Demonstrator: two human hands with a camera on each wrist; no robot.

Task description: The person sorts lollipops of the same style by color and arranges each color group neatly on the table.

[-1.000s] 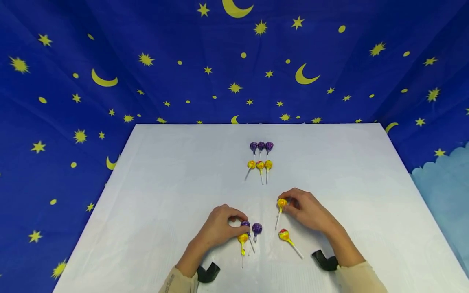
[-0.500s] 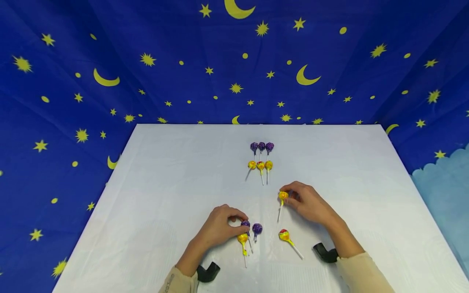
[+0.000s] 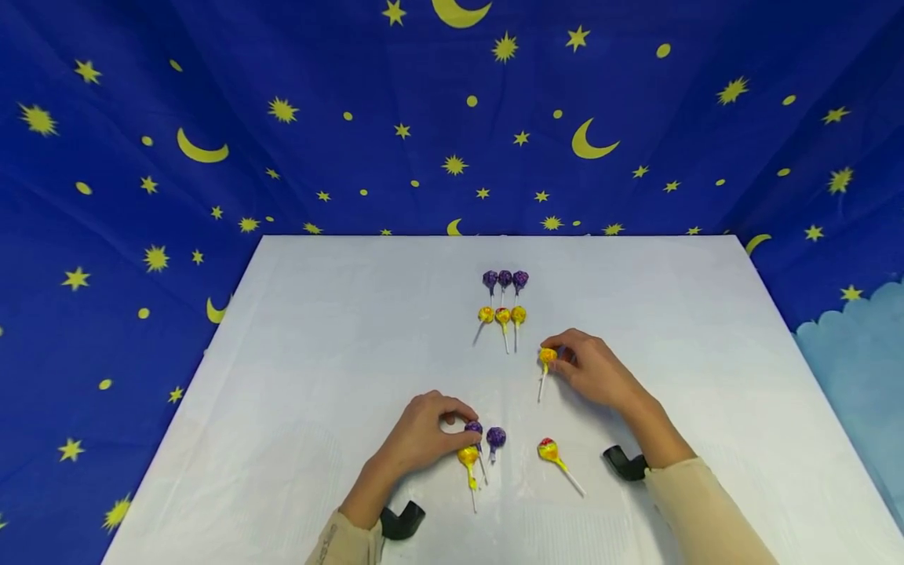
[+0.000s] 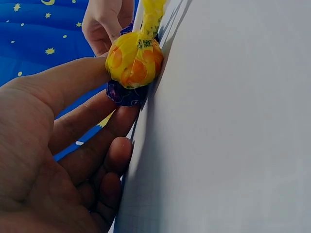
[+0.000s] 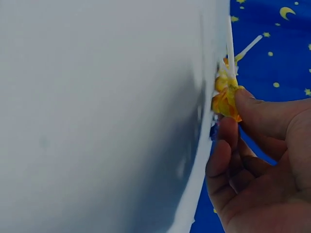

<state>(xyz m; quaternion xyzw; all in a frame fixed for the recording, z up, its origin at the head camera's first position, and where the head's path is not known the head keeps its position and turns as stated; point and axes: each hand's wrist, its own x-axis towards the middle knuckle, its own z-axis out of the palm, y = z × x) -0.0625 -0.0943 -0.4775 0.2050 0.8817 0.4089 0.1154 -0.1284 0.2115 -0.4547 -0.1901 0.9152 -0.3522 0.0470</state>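
Between thumb and fingers, my right hand (image 3: 596,370) pinches a yellow lollipop (image 3: 547,357) by its head, its stick pointing toward me; the right wrist view shows the same yellow wrapper (image 5: 227,99) at the fingertips. My left hand (image 3: 426,428) holds a purple lollipop (image 3: 474,428) by the head, near the front of the table. Just in front of that one lies a yellow lollipop (image 3: 468,457), which covers most of the purple wrapper (image 4: 127,95) in the left wrist view. Another purple lollipop (image 3: 497,438) lies to the right of the held one.
Farther back on the white table (image 3: 339,314), three purple lollipops (image 3: 504,279) lie in a row, with three yellow lollipops (image 3: 502,315) below them. A red-and-yellow lollipop (image 3: 548,450) lies alone at front right. Black wrist mounts (image 3: 625,463) sit by both wrists.
My right hand has moved away from me with the yellow lollipop, toward the back rows. My left hand has stayed in place on the purple lollipop.
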